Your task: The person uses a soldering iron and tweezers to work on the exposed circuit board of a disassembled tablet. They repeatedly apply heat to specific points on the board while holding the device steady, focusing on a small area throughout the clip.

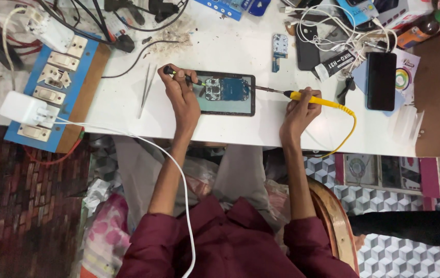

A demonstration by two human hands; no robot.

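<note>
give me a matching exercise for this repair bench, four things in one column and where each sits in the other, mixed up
Things:
1. yellow-handled soldering iron
2. slim black-handled tool
3. pair of silver metal tweezers
4. black smartphone lying flat

Places:
A. on the white table, left of the left hand
B. in the right hand
C. at the table's right side, on a printed paper
D. in the left hand, over the opened dark tablet

Pairs: 1-B, 2-D, 3-A, 4-C
</note>
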